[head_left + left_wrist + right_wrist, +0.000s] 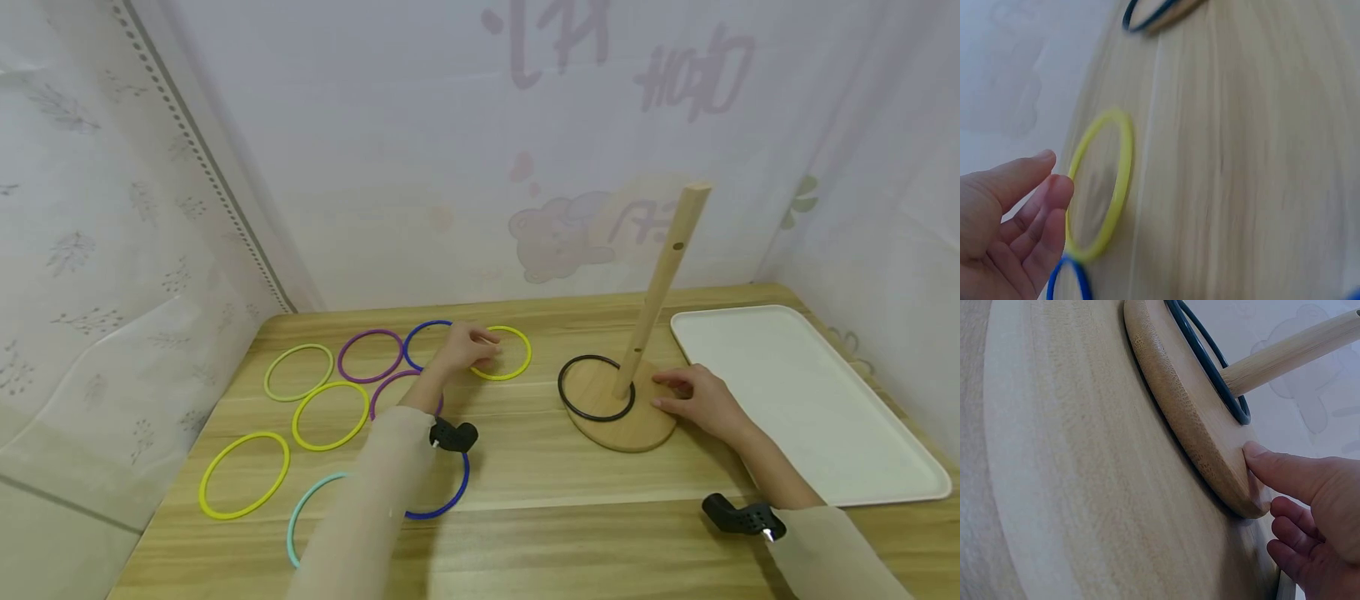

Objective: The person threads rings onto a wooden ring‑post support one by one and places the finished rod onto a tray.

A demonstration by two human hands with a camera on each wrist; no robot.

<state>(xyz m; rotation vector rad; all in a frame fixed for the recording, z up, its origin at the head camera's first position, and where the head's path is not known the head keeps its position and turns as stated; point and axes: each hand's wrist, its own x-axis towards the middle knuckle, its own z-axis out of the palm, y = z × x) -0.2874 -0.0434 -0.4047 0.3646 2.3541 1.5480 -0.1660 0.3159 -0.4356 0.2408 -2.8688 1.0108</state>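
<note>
My left hand [468,346] is over the left side of a yellow ring [529,354]. In the left wrist view, the thumb and loosely bent fingers [1054,194] are beside this ring, with a gap between thumb and fingers. My right hand [701,400] holds the right edge of a wooden stand's round base [626,433]. The right wrist view shows the thumb on top of the base [1210,450] and the other fingers at its rim. A black ring [560,387] circles the upright post [660,283] low down, lying on the base.
On the table's left side lie several rings: yellow [287,467], yellow-green [265,383], purple [339,358], blue [468,475] and light blue [289,533]. A white tray [817,400] lies to the right of the stand. A patterned curtain [420,167] hangs behind the table.
</note>
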